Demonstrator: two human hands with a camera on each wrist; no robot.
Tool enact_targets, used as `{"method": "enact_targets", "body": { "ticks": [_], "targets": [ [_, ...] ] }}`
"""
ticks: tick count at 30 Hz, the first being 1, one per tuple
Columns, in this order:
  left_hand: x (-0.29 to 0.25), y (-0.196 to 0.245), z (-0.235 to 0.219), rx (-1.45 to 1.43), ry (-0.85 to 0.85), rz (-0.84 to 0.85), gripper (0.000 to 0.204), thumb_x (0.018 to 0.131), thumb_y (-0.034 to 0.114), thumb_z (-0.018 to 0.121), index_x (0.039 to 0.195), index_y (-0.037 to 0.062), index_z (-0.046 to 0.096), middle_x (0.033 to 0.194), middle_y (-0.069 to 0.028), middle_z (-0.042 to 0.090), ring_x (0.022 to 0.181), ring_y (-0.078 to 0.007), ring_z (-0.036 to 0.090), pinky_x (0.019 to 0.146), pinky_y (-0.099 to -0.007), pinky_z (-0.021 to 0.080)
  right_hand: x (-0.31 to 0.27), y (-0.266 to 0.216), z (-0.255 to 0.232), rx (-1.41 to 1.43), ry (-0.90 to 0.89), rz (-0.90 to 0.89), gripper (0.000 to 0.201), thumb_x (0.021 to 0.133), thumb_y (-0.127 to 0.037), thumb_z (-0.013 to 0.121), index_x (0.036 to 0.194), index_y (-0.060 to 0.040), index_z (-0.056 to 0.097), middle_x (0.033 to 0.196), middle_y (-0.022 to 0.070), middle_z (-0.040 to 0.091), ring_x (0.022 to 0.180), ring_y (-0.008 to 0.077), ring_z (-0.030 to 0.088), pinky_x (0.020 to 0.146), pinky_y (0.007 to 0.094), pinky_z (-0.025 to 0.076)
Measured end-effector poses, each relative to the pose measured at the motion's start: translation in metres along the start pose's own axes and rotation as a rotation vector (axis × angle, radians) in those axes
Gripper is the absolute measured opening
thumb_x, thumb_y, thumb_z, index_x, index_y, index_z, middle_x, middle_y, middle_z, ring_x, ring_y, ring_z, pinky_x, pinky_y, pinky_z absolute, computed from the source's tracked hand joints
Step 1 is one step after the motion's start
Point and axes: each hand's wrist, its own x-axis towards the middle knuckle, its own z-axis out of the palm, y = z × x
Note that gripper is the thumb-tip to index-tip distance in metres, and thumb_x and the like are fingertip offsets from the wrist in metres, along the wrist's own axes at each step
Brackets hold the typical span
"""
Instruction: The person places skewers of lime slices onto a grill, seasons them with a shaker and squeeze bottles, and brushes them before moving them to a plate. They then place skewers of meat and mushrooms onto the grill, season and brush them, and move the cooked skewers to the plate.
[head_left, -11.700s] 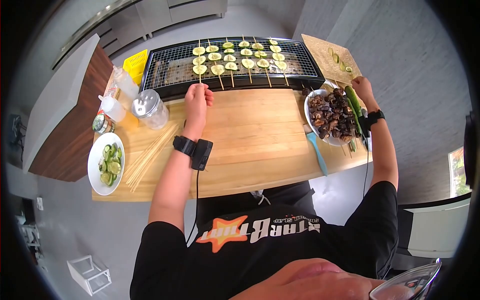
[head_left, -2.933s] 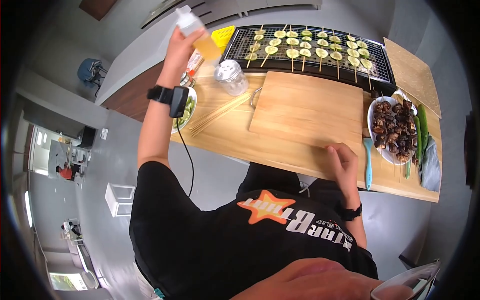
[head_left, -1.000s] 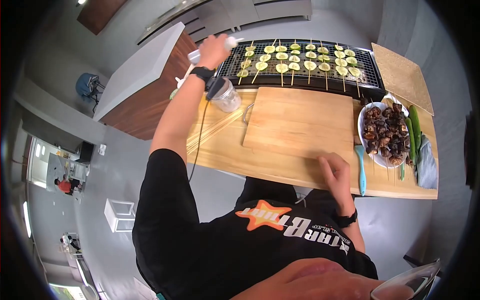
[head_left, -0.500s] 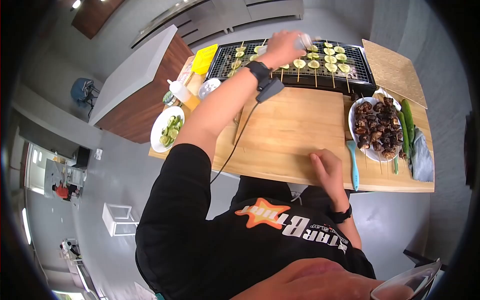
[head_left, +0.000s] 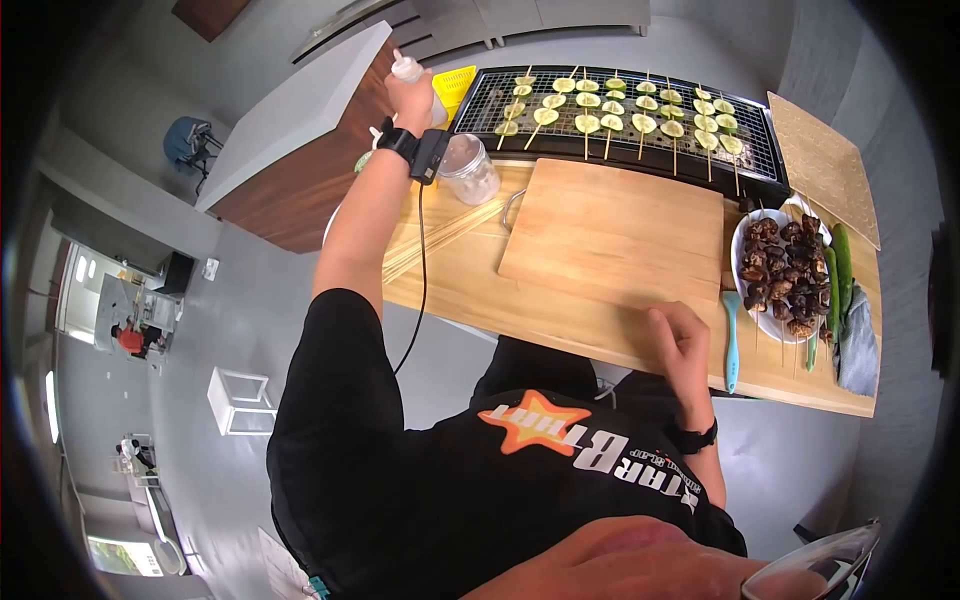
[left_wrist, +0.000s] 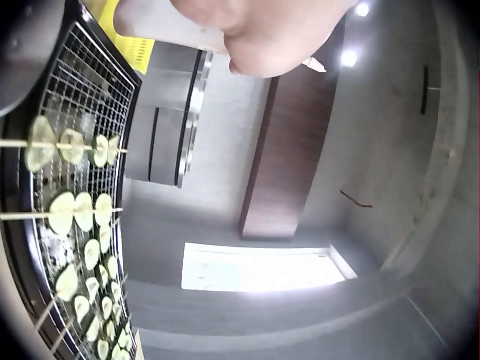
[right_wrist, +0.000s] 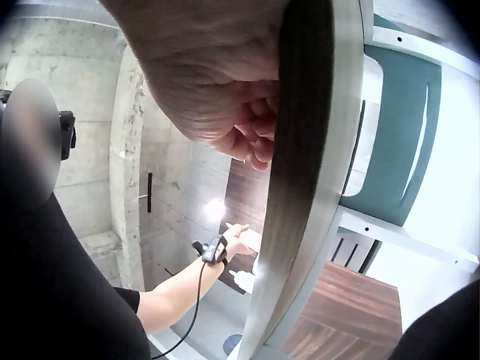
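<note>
My left hand (head_left: 412, 100) grips a squeeze bottle (head_left: 438, 110) beyond the grill's left end, its nozzle pointing up. The left wrist view shows the hand (left_wrist: 262, 34) around the translucent bottle (left_wrist: 169, 24). Skewers of green slices (head_left: 643, 123) lie in a row across the grill (head_left: 475, 95). At the table's front edge, right of the cutting board (head_left: 615, 215), my right hand (head_left: 682, 345) rests with loosely curled fingers and holds nothing. Seen from below in the right wrist view, that hand (right_wrist: 217, 97) is at the table edge (right_wrist: 300, 165).
A glass jar (head_left: 470, 172) and bare wooden skewers (head_left: 440, 242) are left of the board. To its right are a blue brush (head_left: 732, 345), a plate of dark skewers (head_left: 780, 270), cucumbers (head_left: 842, 262) and a cloth (head_left: 857, 345). A yellow basket (head_left: 455, 88) stands behind the bottle.
My left hand has swung left from above the grill, and the bottle, tilted over the slices before, has its nozzle up. The right hand stays at the front edge.
</note>
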Motion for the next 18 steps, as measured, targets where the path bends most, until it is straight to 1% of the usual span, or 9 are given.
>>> {"method": "enact_targets", "body": {
  "ticks": [5, 6, 9, 10, 13, 15, 16, 17, 18],
  "targets": [
    [-0.012, -0.044, -0.007, 0.187, -0.03, -0.102, 0.048, 0.069, 0.003, 0.072, 0.11, -0.0078, 0.049, 0.101, -0.0198, 0.063, 0.09, -0.0288, 0.064, 0.075, -0.0371, 0.051, 0.0, -0.002, 0.001, -0.016, 0.013, 0.008, 0.015, 0.09, -0.011, 0.061, 0.088, 0.0032, 0.065, 0.069, 0.0046, 0.056, 0.062, 0.0098, 0.048, 0.056, 0.0239, 0.038],
    [-0.017, -0.052, -0.006, 0.233, -0.035, -0.165, 0.048, 0.069, 0.002, 0.071, 0.11, -0.0087, 0.048, 0.101, -0.0205, 0.063, 0.091, -0.0301, 0.064, 0.075, -0.0372, 0.051, 0.0, -0.002, 0.001, -0.011, 0.016, 0.015, 0.014, 0.09, -0.01, 0.061, 0.088, 0.0033, 0.065, 0.069, 0.0045, 0.056, 0.062, 0.0098, 0.048, 0.056, 0.0239, 0.038],
    [-0.03, -0.055, -0.009, 0.028, -0.129, -0.23, 0.049, 0.069, 0.002, 0.07, 0.111, -0.0086, 0.048, 0.102, -0.0212, 0.063, 0.092, -0.0306, 0.064, 0.075, -0.0375, 0.051, 0.001, -0.004, 0.001, -0.022, 0.02, 0.02, 0.014, 0.09, -0.01, 0.061, 0.087, 0.0031, 0.065, 0.069, 0.0045, 0.056, 0.062, 0.0099, 0.048, 0.056, 0.0243, 0.039],
    [-0.034, -0.045, -0.01, 0.055, -0.106, -0.335, 0.049, 0.07, 0.002, 0.07, 0.112, -0.0086, 0.047, 0.103, -0.0206, 0.062, 0.092, -0.0303, 0.063, 0.077, -0.0374, 0.05, 0.001, -0.004, 0.001, -0.028, 0.019, 0.02, 0.014, 0.09, -0.01, 0.061, 0.087, 0.0031, 0.065, 0.069, 0.0045, 0.056, 0.062, 0.01, 0.048, 0.056, 0.0245, 0.039],
    [-0.048, -0.024, -0.014, 0.093, -0.058, -0.113, 0.054, 0.07, 0.004, 0.072, 0.114, -0.0085, 0.043, 0.105, -0.0196, 0.059, 0.091, -0.0289, 0.061, 0.077, -0.0374, 0.049, 0.002, 0.003, 0.004, -0.022, 0.052, -0.046, 0.014, 0.09, -0.01, 0.061, 0.087, 0.003, 0.065, 0.069, 0.0046, 0.056, 0.061, 0.0097, 0.047, 0.055, 0.0248, 0.039],
    [-0.057, 0.008, -0.013, 0.121, 0.006, -0.272, 0.065, 0.071, 0.008, 0.074, 0.122, -0.0094, 0.037, 0.112, -0.0196, 0.053, 0.096, -0.0269, 0.057, 0.081, -0.037, 0.047, 0.009, -0.005, 0.007, -0.047, 0.024, -0.03, 0.014, 0.09, -0.01, 0.061, 0.086, 0.003, 0.065, 0.069, 0.0048, 0.056, 0.061, 0.0096, 0.047, 0.055, 0.0247, 0.039],
    [-0.061, 0.003, -0.006, 0.109, -0.078, -0.213, 0.07, 0.073, 0.011, 0.073, 0.126, -0.01, 0.033, 0.116, -0.0199, 0.05, 0.1, -0.026, 0.055, 0.085, -0.0363, 0.046, 0.001, -0.005, -0.001, -0.078, 0.051, 0.006, 0.014, 0.09, -0.01, 0.061, 0.086, 0.003, 0.065, 0.069, 0.0049, 0.056, 0.061, 0.0096, 0.047, 0.055, 0.0247, 0.039],
    [-0.055, 0.002, -0.017, 0.101, -0.112, -0.14, 0.074, 0.075, 0.013, 0.072, 0.131, -0.0106, 0.029, 0.12, -0.0203, 0.048, 0.103, -0.0252, 0.054, 0.089, -0.0356, 0.044, 0.0, -0.001, -0.002, -0.072, 0.061, -0.007, 0.015, 0.09, -0.011, 0.061, 0.087, 0.003, 0.064, 0.07, 0.0052, 0.056, 0.061, 0.0088, 0.047, 0.054, 0.0241, 0.038],
    [-0.07, 0.011, -0.016, 0.041, -0.139, -0.064, 0.072, 0.079, 0.013, 0.069, 0.133, -0.0102, 0.029, 0.123, -0.0195, 0.046, 0.105, -0.0246, 0.053, 0.092, -0.0345, 0.041, 0.0, 0.001, -0.003, -0.028, 0.096, 0.006, 0.014, 0.09, -0.011, 0.061, 0.088, 0.0028, 0.064, 0.07, 0.0053, 0.056, 0.06, 0.0091, 0.047, 0.054, 0.0241, 0.038]
  ]
}}
